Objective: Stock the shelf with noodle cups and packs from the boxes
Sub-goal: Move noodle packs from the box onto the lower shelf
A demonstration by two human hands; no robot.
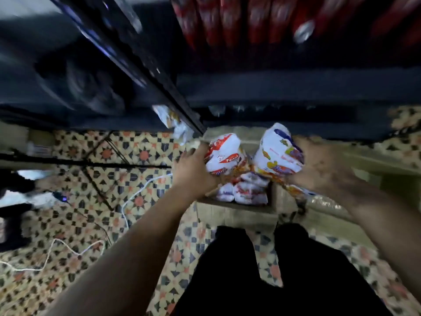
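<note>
Gripping a noodle pack apiece, both hands hover over an open cardboard box point(237, 207) that sits on the patterned tile floor point(91, 220) at the foot of a dark shelf unit point(273, 87). The left hand point(193, 169) has its fingers curled round the side of a white pack with red print point(224, 153), thumb and fingertips pressing into the wrapper so it bulges. The right hand point(319, 165) is blurred, yet its fingers plainly wrap the right edge of a white pack with blue and yellow print point(276, 153); how tightly they close I cannot tell. The two packs stand nearly upright, side by side and almost touching, just above the box's opening. More white and red packs point(245, 191) lie inside the box beneath them. Another white pack point(173, 122) shows at the shelf's lower edge beside a dark upright post. Red packages point(227, 19) line the upper shelf, badly smeared. A white cable point(134, 197) trails across the tiles on the left, and dark trouser legs point(262, 270) fill the lower frame.
</note>
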